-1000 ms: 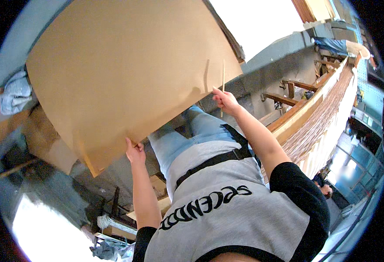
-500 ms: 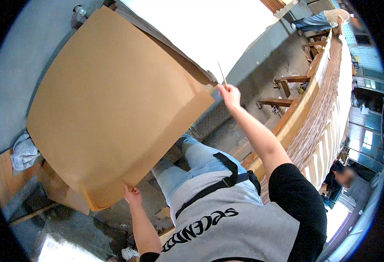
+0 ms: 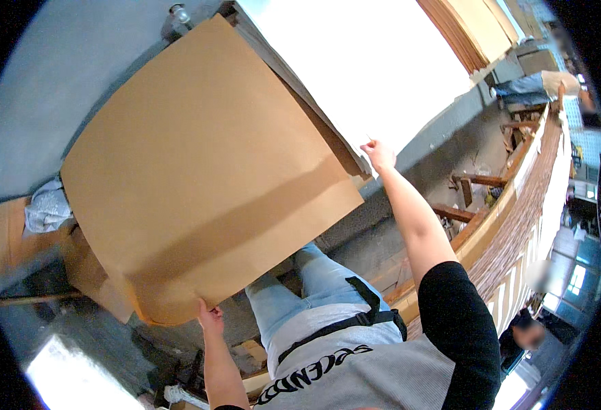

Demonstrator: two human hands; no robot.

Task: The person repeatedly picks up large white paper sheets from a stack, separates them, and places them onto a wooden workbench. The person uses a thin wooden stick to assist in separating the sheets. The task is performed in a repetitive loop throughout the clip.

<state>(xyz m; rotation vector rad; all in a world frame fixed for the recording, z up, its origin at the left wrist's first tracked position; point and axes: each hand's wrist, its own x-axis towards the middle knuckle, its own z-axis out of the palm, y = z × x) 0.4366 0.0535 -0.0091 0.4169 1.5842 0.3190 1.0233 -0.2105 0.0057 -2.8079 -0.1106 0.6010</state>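
A large brown paper or board sheet spreads in front of me, its near edge hanging over a stack. My left hand is closed at its near edge, thumb on top and fingers curled beneath. My right hand is closed over the near corner of a bright white sheet stack, beyond the brown sheet's right edge. A thin, pale stick-like thing shows at its fingertips, mostly hidden from this angle.
To the right runs a long wooden rack loaded with striped brown and white material. One person bends at its far end; another is at lower right. A grey cloth lies at left. More brown stock stands behind the white stack.
My right hand has moved up and over the white stack's corner, and the stick it holds no longer points up in plain sight. My left hand stays at the brown sheet's edge. The view has shifted.
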